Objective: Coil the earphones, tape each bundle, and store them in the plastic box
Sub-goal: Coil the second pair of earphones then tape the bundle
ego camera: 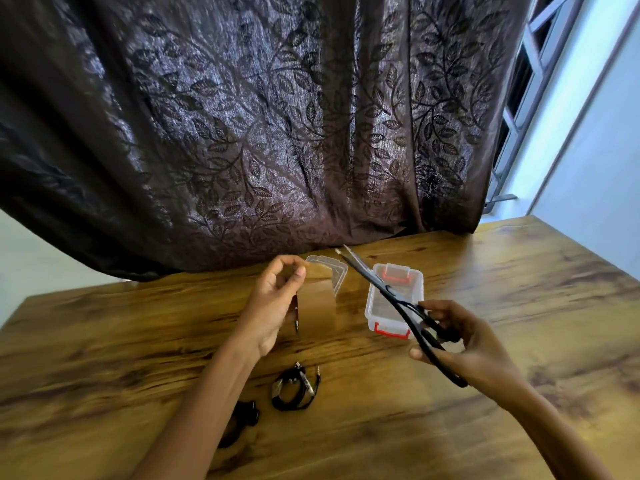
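Left hand: pinching the free end of the tape strip between thumb and forefinger, holding it lifted clear of the brown tape roll; roll sitting against the palm side.
Right hand: gripping the handles of the scissors, blades parted narrowly, tips pointing away above the plastic box, not touching the strip.
Earphones: lying coiled on the table, nearer the body than the box and well apart from it; a second dark bundle lying partly hidden beside the left forearm; taped or untaped, cannot tell.
Plastic box: standing open, red latches at both ends; lid lying just behind the roll.
Risk, strip: probably curling back and sticking to itself or to the fingers, slack being the cause.
Risk, cut: possibly running slanted or snagging, the roll being steadied by one hand only and adhesive dragging on the blades.
Risk, fingers: blade tips likely passing close to the pinching fingertips.
Risk, coil: perhaps springing loose while lying unrestrained.
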Available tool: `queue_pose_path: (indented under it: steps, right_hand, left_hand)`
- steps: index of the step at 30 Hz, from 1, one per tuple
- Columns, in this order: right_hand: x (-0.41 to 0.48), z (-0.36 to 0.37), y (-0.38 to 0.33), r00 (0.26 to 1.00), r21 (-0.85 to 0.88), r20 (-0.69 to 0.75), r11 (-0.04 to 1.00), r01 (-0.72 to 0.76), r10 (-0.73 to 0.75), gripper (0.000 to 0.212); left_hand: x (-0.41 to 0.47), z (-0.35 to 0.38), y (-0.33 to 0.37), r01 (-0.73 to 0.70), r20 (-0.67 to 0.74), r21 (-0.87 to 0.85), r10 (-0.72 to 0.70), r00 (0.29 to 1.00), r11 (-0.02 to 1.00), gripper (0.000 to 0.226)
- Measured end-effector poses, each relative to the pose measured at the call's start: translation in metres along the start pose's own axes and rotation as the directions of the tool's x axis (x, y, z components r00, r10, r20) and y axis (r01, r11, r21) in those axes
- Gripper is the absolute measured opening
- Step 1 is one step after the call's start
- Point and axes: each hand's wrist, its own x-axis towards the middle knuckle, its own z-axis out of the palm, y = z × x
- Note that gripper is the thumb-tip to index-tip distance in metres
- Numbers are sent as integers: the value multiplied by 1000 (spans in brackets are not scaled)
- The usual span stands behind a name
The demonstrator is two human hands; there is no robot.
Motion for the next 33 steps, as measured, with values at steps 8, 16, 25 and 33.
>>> queue_pose_path:
  steps: [8,16,25,33]
  right_hand:
    - [17,-15,-24,974,-166,142,966,199,-177,65]
    - [31,-20,-34,933,-321,233,884,341,-275,70]
    - [43,-25,-43,901,-351,301,843,408,-312,72]
    - [55,-32,-56,876,-392,379,805,445,-300,68]
  left_hand:
    - [6,-10,21,-47,26,-15,48,999,999,9]
    - [2,-14,27,-10,100,-52,15,995,999,13]
    - [-1,-15,31,57,231,-43,-46,972,997,9]
    - [-1,-14,37,101,314,-27,-87,945,995,10]
